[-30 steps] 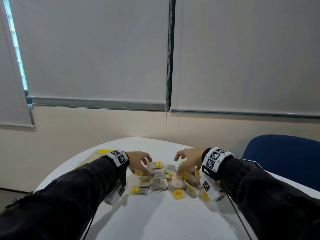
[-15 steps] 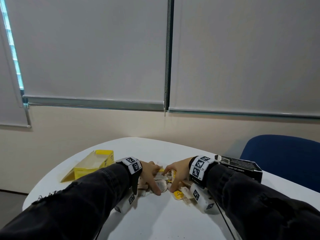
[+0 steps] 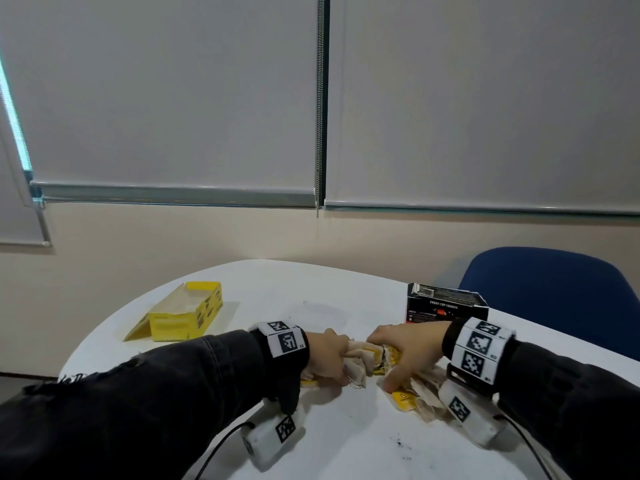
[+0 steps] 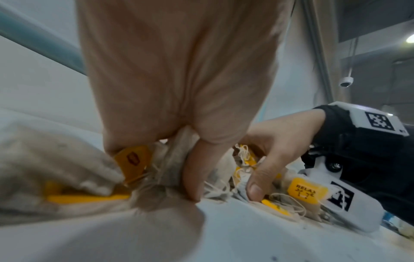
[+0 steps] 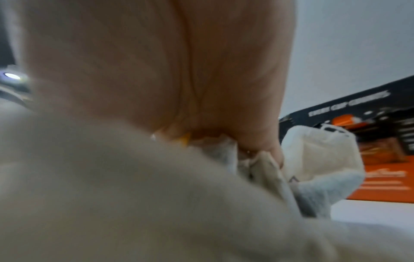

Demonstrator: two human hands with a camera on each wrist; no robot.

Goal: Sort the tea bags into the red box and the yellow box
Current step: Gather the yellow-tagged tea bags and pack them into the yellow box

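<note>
A pile of beige tea bags (image 3: 362, 358) with yellow tags lies on the white table (image 3: 346, 441) between my hands. My left hand (image 3: 329, 355) grips a bunch of them, fingers curled round the paper (image 4: 170, 170). From the other side my right hand (image 3: 405, 351) curls over the pile, thumb tip down at the table (image 4: 255, 187). More tea bags (image 3: 415, 396) lie under my right wrist. The open yellow box (image 3: 187, 315) stands at the far left. Behind my right hand stands the dark box with red-orange print (image 3: 446, 306), also in the right wrist view (image 5: 380, 159).
A blue chair (image 3: 554, 292) stands beyond the table's right edge. Wrist camera housings (image 3: 273, 438) with cables lie on the table under both forearms. Small dark crumbs (image 3: 398, 445) speckle the near table surface. A wall and window blinds are behind.
Both hands have come together from a spread reach and closed round the pile, bunching the scattered tea bags between them. The boxes came into view as the hands drew nearer to me.
</note>
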